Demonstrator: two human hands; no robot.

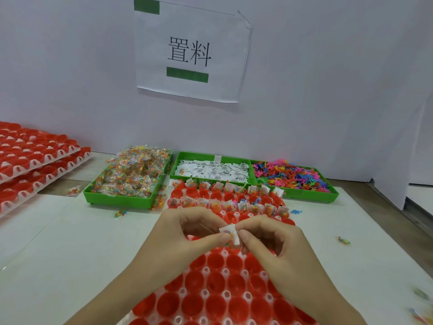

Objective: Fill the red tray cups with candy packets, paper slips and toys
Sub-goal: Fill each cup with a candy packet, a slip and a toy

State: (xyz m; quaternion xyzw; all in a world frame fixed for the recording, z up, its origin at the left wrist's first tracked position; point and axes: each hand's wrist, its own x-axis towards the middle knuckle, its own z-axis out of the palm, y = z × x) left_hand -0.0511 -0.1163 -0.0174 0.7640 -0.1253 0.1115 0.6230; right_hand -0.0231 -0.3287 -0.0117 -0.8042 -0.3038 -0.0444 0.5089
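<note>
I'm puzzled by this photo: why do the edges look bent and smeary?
Head view: the wide-angle lens bows the stacked red trays at left; small toys at the lower right edge smear into blur; light is soft and even, without glare; the left hand, right hand and candy packet stay fairly sharp.

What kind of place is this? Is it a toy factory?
Probably a small packing workstation. Green bins hold sorted candy packets, paper slips and toys, spare red trays are stacked nearby, and a printed sign hangs on the wall.

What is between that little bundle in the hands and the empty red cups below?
Nothing visible. The left hand and right hand pinch the candy packet and paper slip directly above open empty cups.
</note>
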